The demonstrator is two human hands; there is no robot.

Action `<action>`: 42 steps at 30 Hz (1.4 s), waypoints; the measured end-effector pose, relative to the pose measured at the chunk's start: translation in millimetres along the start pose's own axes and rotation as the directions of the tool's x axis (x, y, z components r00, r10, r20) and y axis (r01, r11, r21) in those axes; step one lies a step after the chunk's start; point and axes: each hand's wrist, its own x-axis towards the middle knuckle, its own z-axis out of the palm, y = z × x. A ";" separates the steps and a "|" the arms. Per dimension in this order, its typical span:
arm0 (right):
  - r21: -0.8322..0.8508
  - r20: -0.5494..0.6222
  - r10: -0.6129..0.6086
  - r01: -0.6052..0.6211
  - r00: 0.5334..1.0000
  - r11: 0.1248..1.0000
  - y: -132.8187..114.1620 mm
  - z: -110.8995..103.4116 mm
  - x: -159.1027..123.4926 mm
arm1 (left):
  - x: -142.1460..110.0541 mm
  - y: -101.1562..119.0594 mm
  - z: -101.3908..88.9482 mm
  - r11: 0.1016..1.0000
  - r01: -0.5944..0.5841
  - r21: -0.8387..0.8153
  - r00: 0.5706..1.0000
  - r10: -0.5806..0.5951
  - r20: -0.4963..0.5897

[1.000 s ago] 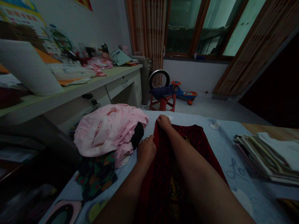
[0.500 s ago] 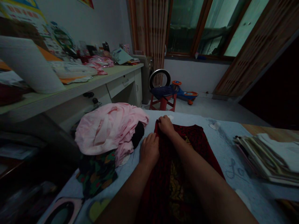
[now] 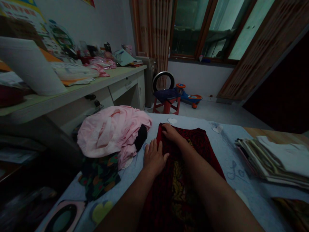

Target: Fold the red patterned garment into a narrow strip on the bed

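1. A pale blue bed sheet (image 3: 228, 161) covers the surface under the hands. On it lie a crumpled pink cloth (image 3: 111, 130), a black cloth (image 3: 141, 138), a dark floral garment (image 3: 99, 176) and a stack of folded clothes (image 3: 272, 161). A cream bench with drawers (image 3: 123, 86) runs along the left wall, and a red stool with a dark blue seat (image 3: 166, 96) stands beyond the bed.
2. A dark red and gold patterned garment (image 3: 180, 183) lies flat on the sheet, mid-bed. Its long axis runs straight away from the person, with its top edge at the far end.
3. The left hand (image 3: 154, 157) rests on the garment's left edge, its fingers (image 3: 152, 146) spread open and holding nothing. The right hand (image 3: 171, 133) lies on the far end of the garment; whether its fingers (image 3: 165, 126) pinch the cloth, I cannot tell.
4. Compared with the earlier frame, the left hand has opened out flat and the right hand sits slightly nearer the person.
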 end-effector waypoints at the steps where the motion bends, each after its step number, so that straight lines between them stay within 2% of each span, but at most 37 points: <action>1: 0.038 -0.007 0.023 -0.023 1.000 0.999 3.4 -7.2 -2.0 | 0.2 0.9 -2.9 1.000 0.007 0.001 1.000 -0.007 -0.016; 4: 0.115 -0.096 0.198 -0.187 0.975 0.976 15.6 -32.8 -16.4 | 1.3 6.0 -16.6 0.997 -0.073 -0.039 0.995 0.070 -0.078; 8: 0.074 -0.157 0.422 -0.415 0.893 0.907 31.4 -57.7 -49.3 | 0.0 19.0 -32.7 0.927 -0.286 -0.241 0.958 0.278 -0.066; 11: 0.001 -0.105 0.495 -0.497 0.863 0.868 39.6 -58.1 -70.4 | -5.2 27.8 -33.7 0.887 -0.316 -0.337 0.945 0.325 -0.033; 15: -0.061 -0.064 0.531 -0.534 0.845 0.843 45.6 -43.8 -80.3 | -10.6 31.1 -26.4 0.923 -0.268 -0.277 0.956 0.290 0.042; 20: -0.053 -0.068 0.526 -0.529 0.848 0.847 49.4 -35.6 -76.7 | -9.7 29.6 -21.0 0.937 -0.264 -0.227 0.960 0.278 0.031; 27: 0.199 -0.169 0.521 -0.489 0.836 0.849 52.0 -37.7 -75.9 | -7.9 29.7 -18.4 0.928 -0.287 -0.236 0.955 0.296 0.003; 32: 0.390 -0.173 0.529 -0.436 0.831 0.811 51.6 -31.8 -71.9 | -8.4 29.5 -18.4 0.917 -0.304 -0.260 0.951 0.310 -0.016; 34: 0.537 -0.133 0.516 -0.376 0.846 0.755 50.4 -30.0 -70.0 | -8.5 29.1 -18.2 0.922 -0.290 -0.258 0.955 0.298 -0.007; 38: 0.778 -0.083 0.494 -0.253 0.866 0.575 48.4 -26.3 -68.3 | -8.0 28.4 -17.8 0.933 -0.246 -0.263 0.967 0.256 0.006; 42: 0.877 0.054 0.507 -0.284 0.860 0.389 48.0 -21.2 -68.9 | -6.9 28.9 -18.8 0.939 -0.190 -0.286 0.980 0.199 0.004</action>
